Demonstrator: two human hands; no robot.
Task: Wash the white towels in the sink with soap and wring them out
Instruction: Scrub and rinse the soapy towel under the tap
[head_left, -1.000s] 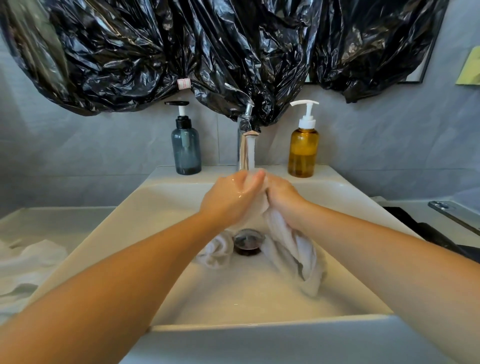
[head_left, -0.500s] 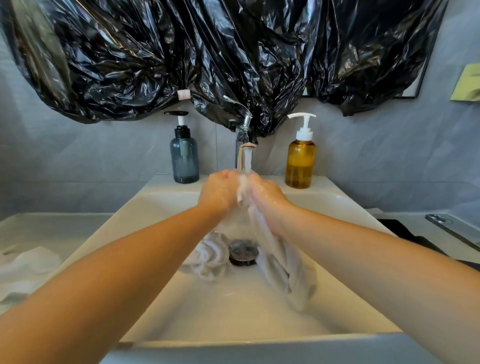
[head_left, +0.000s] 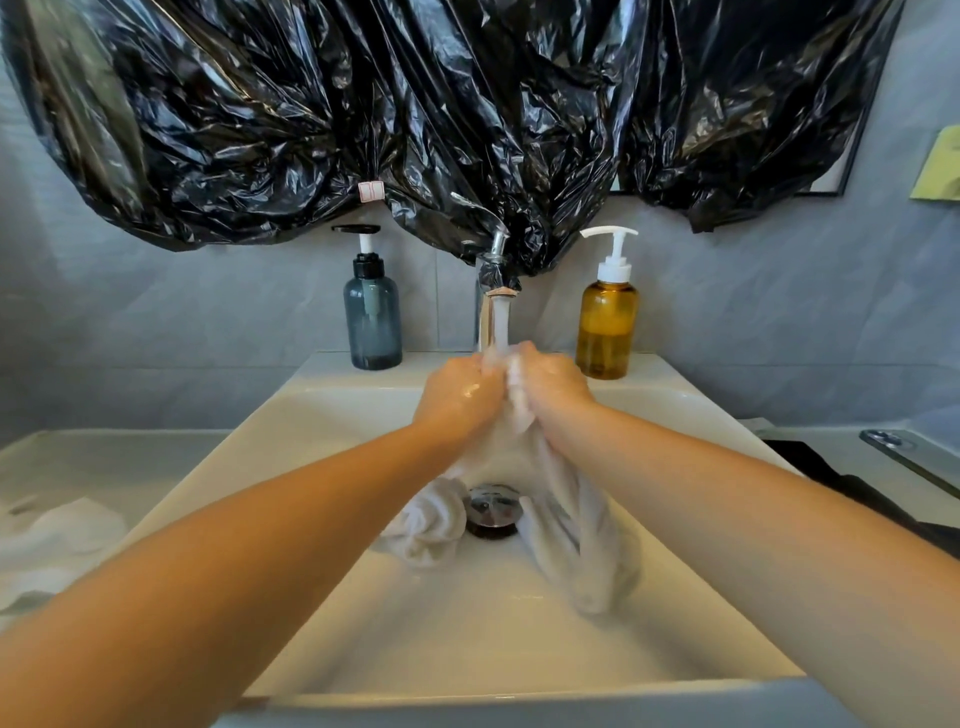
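Head view: left hand (head_left: 460, 397), right hand (head_left: 553, 387) clenched on limp white towel (head_left: 576, 530).
Blue-grey pump bottle (head_left: 372, 322) at eleven o'clock, amber pump bottle (head_left: 607, 332) at one.

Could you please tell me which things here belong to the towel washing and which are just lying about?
Job: white towel held by left hand and right hand under the tap; towel bundle beside the drain; sink; amber pump bottle; grey pump bottle.
Lying about: black plastic sheeting; yellowish paper; metal bar.
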